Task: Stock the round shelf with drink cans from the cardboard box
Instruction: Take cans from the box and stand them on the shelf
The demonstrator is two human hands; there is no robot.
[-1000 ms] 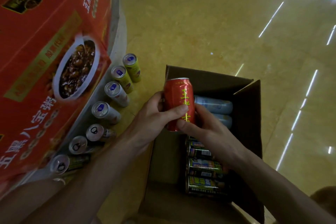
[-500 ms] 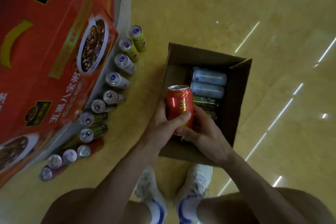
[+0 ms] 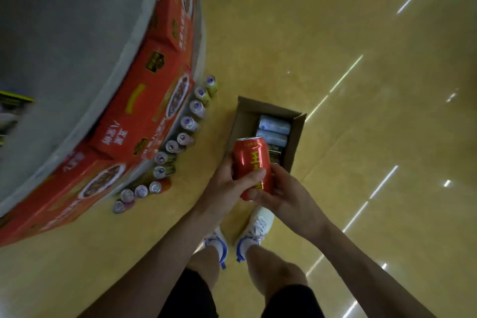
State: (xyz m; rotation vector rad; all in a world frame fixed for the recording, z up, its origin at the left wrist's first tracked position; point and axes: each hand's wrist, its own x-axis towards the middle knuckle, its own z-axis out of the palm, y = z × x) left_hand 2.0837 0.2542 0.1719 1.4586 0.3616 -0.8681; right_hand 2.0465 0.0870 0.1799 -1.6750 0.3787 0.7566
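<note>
I hold a red drink can (image 3: 251, 160) with yellow lettering upright in both hands, well above the floor. My left hand (image 3: 227, 183) wraps its left side with the thumb across the front. My right hand (image 3: 284, 195) cups its bottom and right side. Below and beyond it the open cardboard box (image 3: 296, 134) sits on the floor, with pale blue cans (image 3: 273, 125) lying on their sides inside. The round shelf (image 3: 77, 59) curves along the left, and a row of several cans (image 3: 188, 122) stands on its lowest ledge.
Red cartons with food pictures (image 3: 144, 116) ring the shelf above the can row. My feet in white and blue shoes (image 3: 255, 227) stand just in front of the box. Shiny yellow floor (image 3: 361, 85) spreads to the right.
The view has risen: the box, the can row and the floor look farther below, and my legs and shoes have come into sight. Both hands keep the red can.
</note>
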